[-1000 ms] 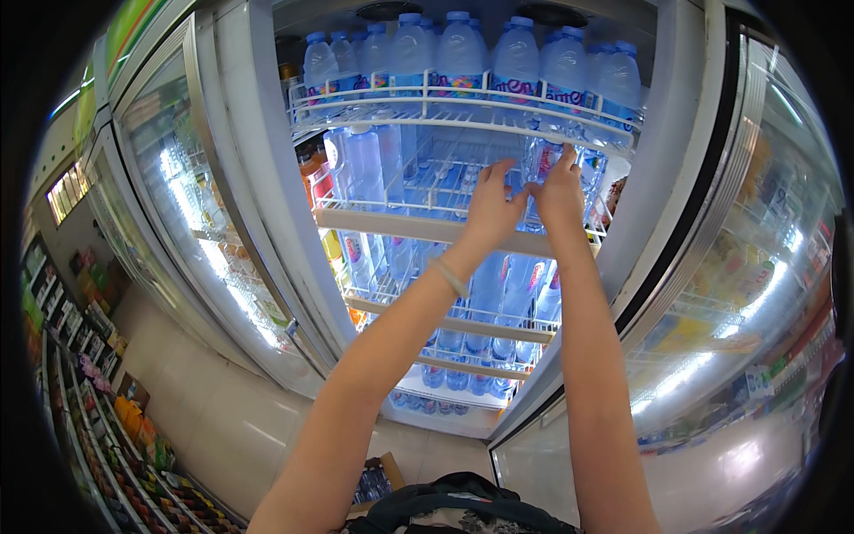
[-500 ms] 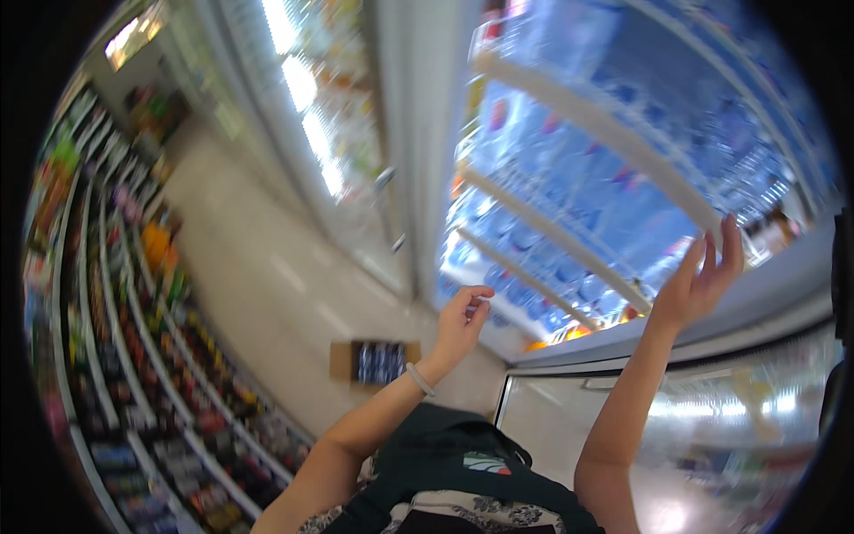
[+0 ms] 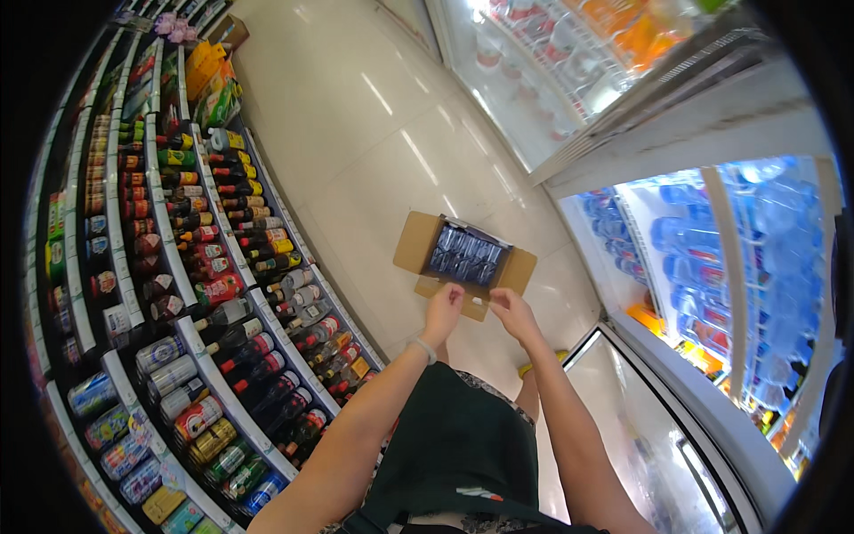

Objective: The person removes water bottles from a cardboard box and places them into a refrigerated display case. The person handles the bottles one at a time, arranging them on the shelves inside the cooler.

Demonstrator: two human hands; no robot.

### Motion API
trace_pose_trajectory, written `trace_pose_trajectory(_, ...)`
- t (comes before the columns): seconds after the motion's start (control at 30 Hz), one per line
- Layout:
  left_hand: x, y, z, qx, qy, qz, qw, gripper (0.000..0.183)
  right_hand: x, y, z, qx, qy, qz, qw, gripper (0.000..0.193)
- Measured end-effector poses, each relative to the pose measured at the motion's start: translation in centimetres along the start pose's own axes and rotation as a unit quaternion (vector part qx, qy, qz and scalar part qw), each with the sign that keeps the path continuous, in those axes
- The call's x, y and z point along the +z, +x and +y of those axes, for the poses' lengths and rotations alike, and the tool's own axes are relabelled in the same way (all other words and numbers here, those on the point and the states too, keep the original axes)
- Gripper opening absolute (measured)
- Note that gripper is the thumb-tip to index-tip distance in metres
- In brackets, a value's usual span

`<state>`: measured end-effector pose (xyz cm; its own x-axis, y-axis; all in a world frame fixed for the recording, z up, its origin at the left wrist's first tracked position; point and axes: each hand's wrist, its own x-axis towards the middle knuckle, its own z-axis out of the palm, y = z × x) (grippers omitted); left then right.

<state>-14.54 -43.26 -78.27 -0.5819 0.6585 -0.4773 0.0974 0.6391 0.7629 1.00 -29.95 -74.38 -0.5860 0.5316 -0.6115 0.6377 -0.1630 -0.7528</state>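
Observation:
An open cardboard box (image 3: pixel 413 242) stands on the floor in front of me, flaps folded out. Packed inside are several dark containers (image 3: pixel 464 256) with a glossy look, perhaps bottles; their exact kind is unclear. My left hand (image 3: pixel 445 311) hovers over the near flap, fingers curled together; whatever they may hold is hidden. Beside it my right hand (image 3: pixel 514 315) hangs over the box's near right corner, its fingers bent but apart, and nothing shows in them. A small white patch (image 3: pixel 478 301) lies between the two hands at the near flap.
On the right a lit cooler holds water bottles (image 3: pixel 694 267) on shelves (image 3: pixel 731 267); its glass door (image 3: pixel 623 418) stands open near my legs. Another glass-fronted cooler (image 3: pixel 507 98) is farther off. Left, shelves (image 3: pixel 227 236) carry sauce bottles (image 3: pixel 245 191) and drink cans (image 3: pixel 197 418).
My view has turned down and away from the cooler toward the box. My right hand has left the cooler shelf, and both hands have come together above the box.

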Motion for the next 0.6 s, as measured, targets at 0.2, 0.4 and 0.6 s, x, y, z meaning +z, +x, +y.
trace_pose_trajectory(0.2, 4.4, 15.0, -9.6, -0.029, 0.14, 0.065, 0.988, 0.034, 9.6, 17.6, 11.4, 0.22, 0.164, 0.054, 0.96, 0.05)
trace_pose_trajectory(0.4, 7.5, 22.9, -17.1, -0.192, 0.192, -0.075, 0.959, 0.071, 13.6, 23.5, 18.8, 0.232, 0.13, 0.134, 0.954, 0.059)
trace_pose_trajectory(0.6, 7.8, 23.8, -20.0, -0.104, 0.086, -0.072, 0.988, 0.084, 15.5, 25.9, 21.9, 0.151, 0.165, 0.135, 0.965, 0.064)
